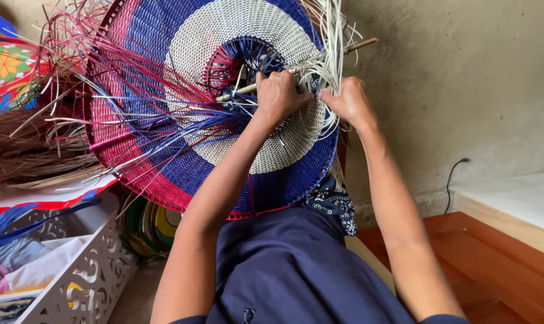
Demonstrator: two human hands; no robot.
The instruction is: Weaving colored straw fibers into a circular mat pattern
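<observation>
Both hands weaving on a round mat propped on the lap

The round woven mat (pixel 224 102) stands tilted, its face toward the camera. A thin stick (pixel 356 45) runs across it, rising to the upper right. The left hand (pixel 279 95) is closed on the stick; the right hand (pixel 350 103) pinches pale strands (pixel 329 36) just beside it.
</observation>
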